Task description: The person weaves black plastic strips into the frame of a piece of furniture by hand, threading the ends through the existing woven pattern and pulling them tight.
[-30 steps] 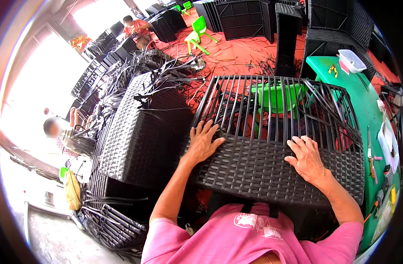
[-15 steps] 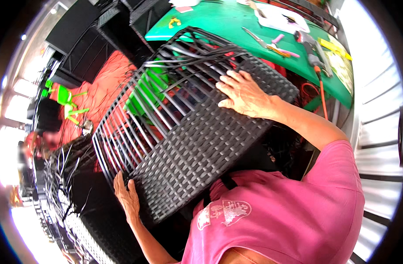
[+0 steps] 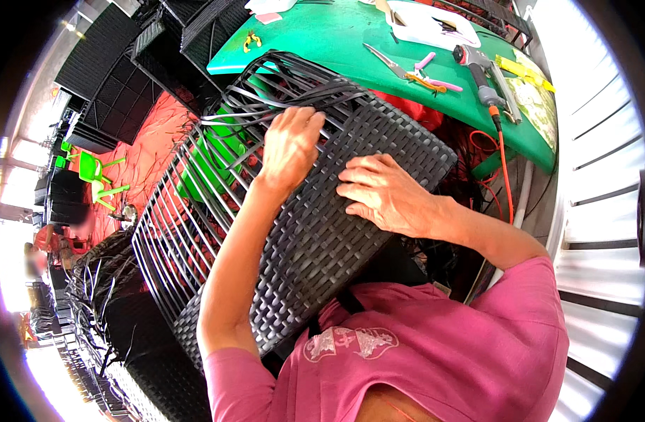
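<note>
A black wicker furniture frame point(image 3: 315, 232) lies tilted in front of me, part woven panel, part bare metal bars with loose black strands. My left hand point(image 3: 289, 144) reaches to the upper edge of the woven part, its fingers curled at the loose strands point(image 3: 266, 95). My right hand point(image 3: 382, 193) lies flat on the woven panel, fingers spread and pressing down. Neither hand holds a tool.
A green table point(image 3: 350, 42) behind the frame carries scissors point(image 3: 389, 63), pink-handled pliers point(image 3: 431, 74), a heat gun point(image 3: 477, 67) with an orange cord and a white tray point(image 3: 428, 24). Finished black wicker pieces point(image 3: 125, 77) stand at left; a green chair point(image 3: 94, 172) stands on the red floor.
My left hand has moved from the lower edge of the frame up to the loose strands at its top. My right hand has slid down onto the woven panel. The view has turned further.
</note>
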A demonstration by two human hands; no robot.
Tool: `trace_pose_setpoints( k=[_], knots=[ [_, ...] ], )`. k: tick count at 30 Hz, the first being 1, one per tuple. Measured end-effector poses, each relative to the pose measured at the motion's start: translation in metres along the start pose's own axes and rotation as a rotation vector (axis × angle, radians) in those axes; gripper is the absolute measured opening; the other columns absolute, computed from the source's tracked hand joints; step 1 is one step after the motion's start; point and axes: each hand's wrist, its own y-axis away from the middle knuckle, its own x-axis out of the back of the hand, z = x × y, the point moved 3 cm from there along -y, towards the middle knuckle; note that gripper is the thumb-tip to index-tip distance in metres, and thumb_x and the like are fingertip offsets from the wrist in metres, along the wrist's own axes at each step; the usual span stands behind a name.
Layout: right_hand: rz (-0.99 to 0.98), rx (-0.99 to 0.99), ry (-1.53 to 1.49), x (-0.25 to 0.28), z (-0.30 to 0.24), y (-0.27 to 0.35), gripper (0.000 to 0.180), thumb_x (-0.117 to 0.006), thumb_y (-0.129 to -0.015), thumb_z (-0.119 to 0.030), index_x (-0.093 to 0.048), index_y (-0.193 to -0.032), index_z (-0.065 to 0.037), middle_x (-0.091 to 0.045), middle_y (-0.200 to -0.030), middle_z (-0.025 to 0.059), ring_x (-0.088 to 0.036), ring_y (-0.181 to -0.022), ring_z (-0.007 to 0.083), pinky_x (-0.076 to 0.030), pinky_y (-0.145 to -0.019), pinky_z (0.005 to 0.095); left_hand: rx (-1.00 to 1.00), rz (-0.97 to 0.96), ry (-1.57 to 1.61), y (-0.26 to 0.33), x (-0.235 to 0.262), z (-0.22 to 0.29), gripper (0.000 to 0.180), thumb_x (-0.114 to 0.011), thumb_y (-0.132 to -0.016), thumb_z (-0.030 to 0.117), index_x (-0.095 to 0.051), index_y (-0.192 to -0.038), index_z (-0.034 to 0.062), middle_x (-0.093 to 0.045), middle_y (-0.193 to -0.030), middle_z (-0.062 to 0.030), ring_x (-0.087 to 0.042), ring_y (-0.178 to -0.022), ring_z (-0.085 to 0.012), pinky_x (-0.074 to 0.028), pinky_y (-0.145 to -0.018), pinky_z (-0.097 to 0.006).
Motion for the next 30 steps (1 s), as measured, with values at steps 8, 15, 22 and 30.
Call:
trace_pose_setpoints(
  k=[8,15,22,30],
  knots=[
    [0.087,-0.002,-0.064,0.004,0.008,0.021,0.022,-0.065,-0.076,-0.018,-0.064,-0.093,-0.004,-0.06,-0.103,0.0076,-0.049,-0.108,0.0243,-0.038,-0.09,0.0392,-0.052,-0.051,-0.165,-0.041,-0.065,-0.006,0.011,-0.055,-0.071,0.007,-0.056,-0.081,0.0054,-0.055,-0.088,-0.0069,-0.055,-0.08,-0.0233,-0.044,-0.069,-0.036],
    [0.101,0.002,-0.064,0.003,0.006,0.016,0.018,-0.064,-0.076,-0.018,-0.064,-0.089,-0.005,-0.061,-0.097,0.006,-0.051,-0.102,0.0232,-0.039,-0.087,0.0388,-0.226,-0.07,-0.225,-0.054,-0.066,-0.006,0.015,-0.059,-0.064,0.008,-0.055,-0.079,0.0068,-0.051,-0.086,-0.0071,-0.054,-0.077,-0.0225,-0.041,-0.063,-0.035],
    [0.297,-0.197,-0.283,0.037,0.047,0.003,0.014,-0.063,-0.081,-0.013,-0.063,-0.086,-0.001,-0.062,-0.076,0.013,-0.061,-0.066,0.0261,-0.048,-0.059,0.033,-0.14,-0.106,-0.29,-0.052,-0.039,0.007,0.015,-0.057,-0.062,0.006,-0.047,-0.073,0.0081,-0.051,-0.069,-0.007,-0.053,-0.069,-0.0241,-0.039,-0.065,-0.035],
    [0.384,-0.236,-0.02,0.072,0.064,-0.019,0.012,-0.061,-0.08,-0.012,-0.063,-0.085,-0.002,-0.063,-0.077,0.0139,-0.06,-0.068,0.0309,-0.048,-0.061,0.0367,0.303,-0.597,-0.325,0.02,0.059,-0.022,0.018,-0.057,-0.071,0.001,-0.051,-0.087,0.0041,-0.061,-0.077,-0.0145,-0.061,-0.076,-0.0338,-0.047,-0.068,-0.046]
  ],
)
